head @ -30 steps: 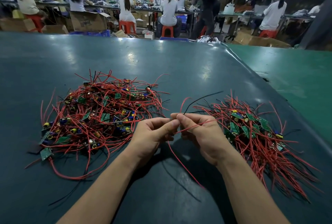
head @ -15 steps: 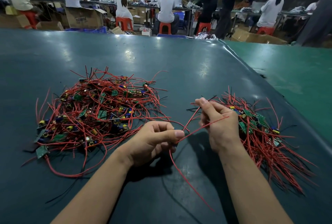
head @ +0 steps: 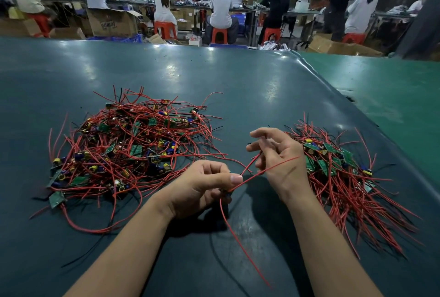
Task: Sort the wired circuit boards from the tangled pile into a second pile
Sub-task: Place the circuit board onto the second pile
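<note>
A tangled pile (head: 128, 151) of small green circuit boards with red and black wires lies on the dark green table (head: 214, 77) at the left. A second, straighter pile (head: 338, 173) lies at the right. Between them my left hand (head: 202, 184) grips one wired board, mostly hidden in the fist, with its red wires (head: 240, 242) trailing toward me. My right hand (head: 278, 161) pinches another red wire (head: 252, 163) of that board and holds it taut, fingers partly spread, just left of the second pile.
The table's right edge (head: 371, 144) runs diagonally past the second pile, with a lighter green surface (head: 392, 92) beyond. Loose black wires (head: 78, 258) lie near the front left. Several seated workers, red stools (head: 219, 34) and cardboard boxes (head: 112, 22) fill the background.
My hands were together a second ago. The right hand has drawn away to the right and up, stretching a red wire, while the left stays gripping the board.
</note>
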A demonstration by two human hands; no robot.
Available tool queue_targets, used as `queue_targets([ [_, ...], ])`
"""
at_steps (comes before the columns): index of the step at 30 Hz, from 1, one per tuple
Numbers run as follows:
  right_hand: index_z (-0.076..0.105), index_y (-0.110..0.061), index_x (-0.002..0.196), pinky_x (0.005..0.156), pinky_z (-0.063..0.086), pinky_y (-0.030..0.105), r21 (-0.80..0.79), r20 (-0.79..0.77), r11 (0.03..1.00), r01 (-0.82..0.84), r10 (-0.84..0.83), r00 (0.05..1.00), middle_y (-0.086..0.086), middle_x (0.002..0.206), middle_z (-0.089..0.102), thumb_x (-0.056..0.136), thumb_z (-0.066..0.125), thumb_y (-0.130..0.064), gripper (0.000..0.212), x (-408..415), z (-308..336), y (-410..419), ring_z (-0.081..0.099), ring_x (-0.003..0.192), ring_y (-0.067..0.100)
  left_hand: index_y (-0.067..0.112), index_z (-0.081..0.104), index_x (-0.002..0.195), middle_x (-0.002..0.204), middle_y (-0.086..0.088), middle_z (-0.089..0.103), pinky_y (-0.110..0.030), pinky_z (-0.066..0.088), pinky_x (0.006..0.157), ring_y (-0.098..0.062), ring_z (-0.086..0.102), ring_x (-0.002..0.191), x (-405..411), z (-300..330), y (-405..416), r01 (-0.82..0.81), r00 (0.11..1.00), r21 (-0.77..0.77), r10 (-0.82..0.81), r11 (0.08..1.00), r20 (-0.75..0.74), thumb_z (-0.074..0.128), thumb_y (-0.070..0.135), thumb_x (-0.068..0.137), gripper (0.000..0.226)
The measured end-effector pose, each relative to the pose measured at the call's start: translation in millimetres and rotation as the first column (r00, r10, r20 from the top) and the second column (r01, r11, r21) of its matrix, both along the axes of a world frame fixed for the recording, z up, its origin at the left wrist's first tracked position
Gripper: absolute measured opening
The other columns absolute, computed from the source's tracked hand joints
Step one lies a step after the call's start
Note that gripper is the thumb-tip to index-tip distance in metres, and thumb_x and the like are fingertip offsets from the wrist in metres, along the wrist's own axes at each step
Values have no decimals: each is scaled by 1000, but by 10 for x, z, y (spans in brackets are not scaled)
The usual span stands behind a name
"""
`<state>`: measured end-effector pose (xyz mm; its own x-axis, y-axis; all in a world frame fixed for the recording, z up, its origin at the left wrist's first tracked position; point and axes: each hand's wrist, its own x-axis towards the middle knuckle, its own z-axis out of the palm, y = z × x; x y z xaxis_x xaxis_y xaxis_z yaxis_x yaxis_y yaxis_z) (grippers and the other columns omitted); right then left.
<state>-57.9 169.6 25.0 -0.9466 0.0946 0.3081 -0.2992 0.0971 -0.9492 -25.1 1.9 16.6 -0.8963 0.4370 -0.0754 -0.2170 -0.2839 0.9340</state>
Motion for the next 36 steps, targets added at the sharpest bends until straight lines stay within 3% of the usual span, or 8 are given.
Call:
queue_targets([
  [4,62,-10,99,37,41,20,-296,231,953,-62,134,964,10,73,70,100,53,-32,24,-3,57,-31,51,39,13,15,61,51,54,2,56,-17,47,52,-5,50,45,-11,4,41,-139,990,96,141,986,-17,75,4,74,29],
  [6,69,-6,98,37,34,17,-278,345,939,-201,293,892,7,65,66,87,58,-49,46,34,41,-57,46,41,10,10,62,54,60,-1,63,-18,49,52,-7,57,50,-24,3,58,-194,980,155,197,969,-4,68,8,71,19],
  [9,77,-7,88,43,23,19,-181,348,920,-348,391,852,15,66,52,84,67,-39,34,132,9,-147,34,45,10,0,53,63,67,0,64,-16,49,54,-8,60,58,-20,-9,55,-174,984,147,179,974,-23,67,7,72,18],
  [15,77,-10,73,38,25,16,-242,264,948,-206,269,926,-5,49,40,90,65,-28,27,74,42,-74,29,39,6,18,58,47,50,5,51,-17,43,54,-3,45,42,-23,-11,18,-117,992,57,119,992,-39,73,3,76,36],
  [20,73,-6,76,35,26,18,-281,196,959,20,37,980,-10,44,42,95,62,-22,27,-25,32,20,28,36,6,13,48,56,52,1,43,-20,44,53,-5,39,41,-3,-4,-20,3,1000,40,-3,999,-10,79,15,62,32],
  [27,59,-16,42,35,26,17,-372,237,924,93,-2,971,-5,36,37,99,54,-23,58,-46,15,-39,31,31,9,18,49,55,51,4,42,-20,42,52,-6,38,45,2,-1,-63,144,990,12,-143,990,-10,76,18,64,28],
  [32,63,-8,69,36,24,15,-551,355,822,142,77,932,-4,46,39,102,45,-40,50,-54,38,-53,32,35,7,14,67,64,57,4,51,-18,44,54,0,32,42,0,2,-98,102,995,129,-100,986,-24,93,36,54,36],
  [36,68,-12,87,35,28,14,-325,332,946,-6,120,935,-1,57,51,97,58,-18,15,20,11,-112,38,36,5,12,76,79,75,-4,70,-27,58,62,-10,64,58,-41,59,-93,-167,985,392,138,905,100,99,32,43,47],
])
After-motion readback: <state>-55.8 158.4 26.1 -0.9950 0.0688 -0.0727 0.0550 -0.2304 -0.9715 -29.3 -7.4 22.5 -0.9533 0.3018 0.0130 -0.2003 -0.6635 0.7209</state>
